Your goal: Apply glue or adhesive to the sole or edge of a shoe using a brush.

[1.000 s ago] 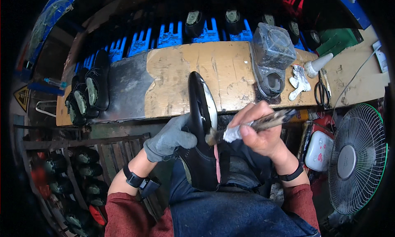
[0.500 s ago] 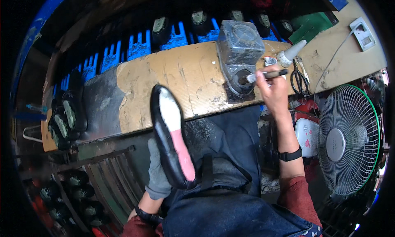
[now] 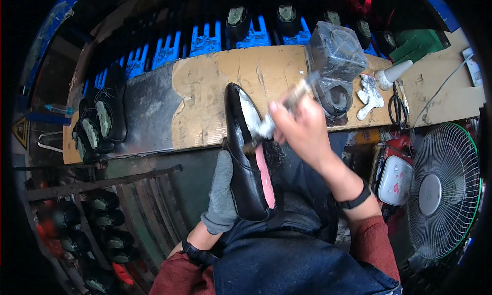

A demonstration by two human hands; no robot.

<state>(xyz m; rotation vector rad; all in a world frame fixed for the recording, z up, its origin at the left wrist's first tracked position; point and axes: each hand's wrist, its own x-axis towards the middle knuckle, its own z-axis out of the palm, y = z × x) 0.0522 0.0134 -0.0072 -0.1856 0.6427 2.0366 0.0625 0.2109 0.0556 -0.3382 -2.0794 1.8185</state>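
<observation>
Black shoe (image 3: pixel 242 168) and brush (image 3: pixel 266 128) are gripped in separate hands (image 3: pixel 220 192) (image 3: pixel 306 128); fan label (image 3: pixel 431 192) is unreadable.

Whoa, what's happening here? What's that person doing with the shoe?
The person's gloved left hand holds a black shoe with its sole turned partly up. The bare right hand grips a brush, its blurry tip at the sole, near where the white part and pink part meet. Beyond them is a workbench, with more black shoes at its left end.
</observation>
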